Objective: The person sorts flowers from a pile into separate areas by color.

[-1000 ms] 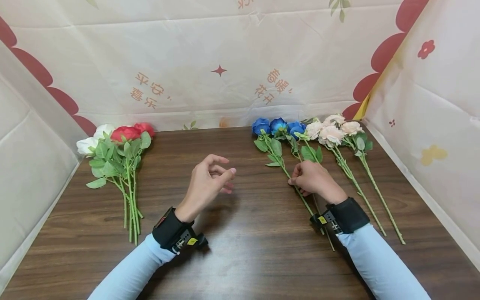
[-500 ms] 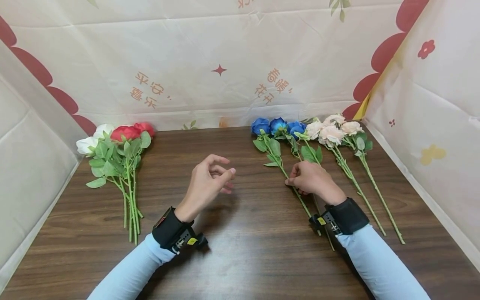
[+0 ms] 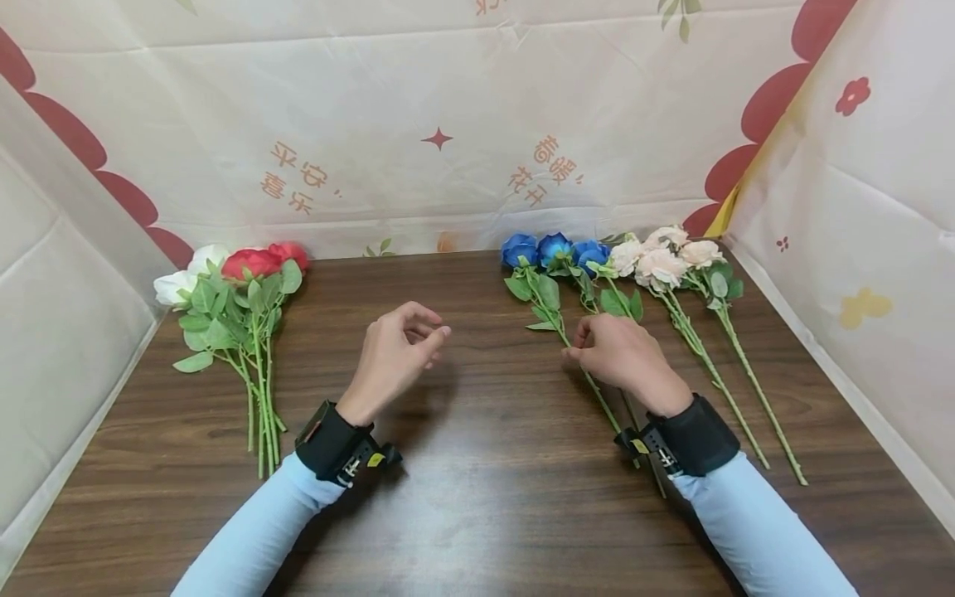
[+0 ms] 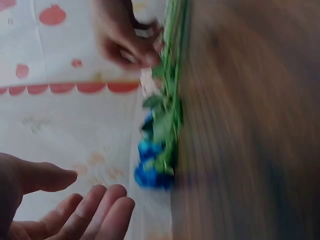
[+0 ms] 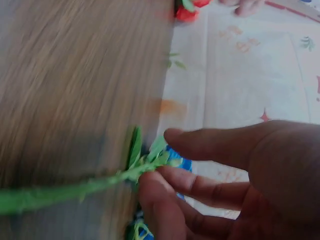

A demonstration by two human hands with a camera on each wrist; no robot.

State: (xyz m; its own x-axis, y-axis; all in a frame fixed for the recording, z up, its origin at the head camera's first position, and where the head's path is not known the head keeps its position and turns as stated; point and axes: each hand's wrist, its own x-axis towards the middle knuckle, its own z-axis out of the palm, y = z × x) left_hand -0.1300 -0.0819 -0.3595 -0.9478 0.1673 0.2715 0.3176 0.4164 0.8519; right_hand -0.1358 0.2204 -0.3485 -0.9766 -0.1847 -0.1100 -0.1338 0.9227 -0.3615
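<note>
Hand, right [image 3: 615, 352]: nearer one, grasping nothing, thumb and fingers parted; fingertip contact unclear.
Blue, round-headed, fabric-like rose [image 3: 548, 292]: at this hand's fingertips; long green stem slants from bloom, far left of it, to near right.
Cream, ruffled flowers [image 3: 660, 269]: beyond it, rightward, on the brown wood-grain bench [image 3: 485, 431].
Hand, left [image 3: 399, 352]: well apart leftward, loosely bent, holding nothing.

Head view forward-down, wrist views close, blue flowers [image 3: 554, 251] shared
</note>
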